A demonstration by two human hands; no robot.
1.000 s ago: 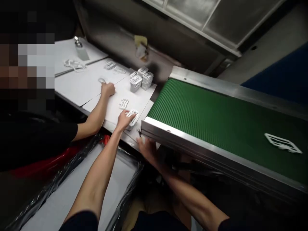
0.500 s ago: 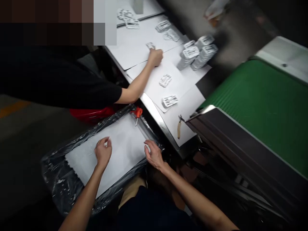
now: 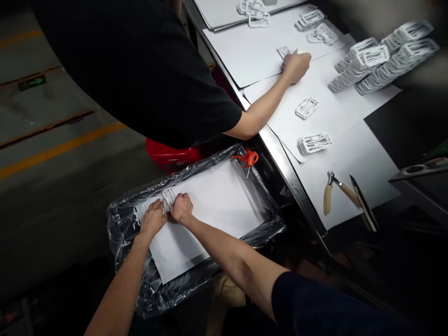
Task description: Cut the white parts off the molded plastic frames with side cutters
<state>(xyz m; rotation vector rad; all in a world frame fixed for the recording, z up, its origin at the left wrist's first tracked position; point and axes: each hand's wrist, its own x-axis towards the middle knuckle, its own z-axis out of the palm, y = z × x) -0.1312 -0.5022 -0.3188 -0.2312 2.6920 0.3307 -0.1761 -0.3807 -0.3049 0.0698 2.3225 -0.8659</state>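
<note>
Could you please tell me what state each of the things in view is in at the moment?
Left hand: pressing on the white lattice parts.
Right hand: beside it, fingers on the same parts.
White sheet: flat in the plastic-wrapped frame.
Co-worker's hand: resting on a white part.
Stacked white parts: piled on a white board.
Wooden-handled pliers: lying on a white board.
Orange-handled tool: at the frame's corner.

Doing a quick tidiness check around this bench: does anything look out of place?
Yes: an orange-handled tool is perched on the plastic-wrapped rim of the tray, its metal tip pointing down toward the white sheet. It looks odd because the wood-handled pliers lie flat on the bench paper instead.
</note>
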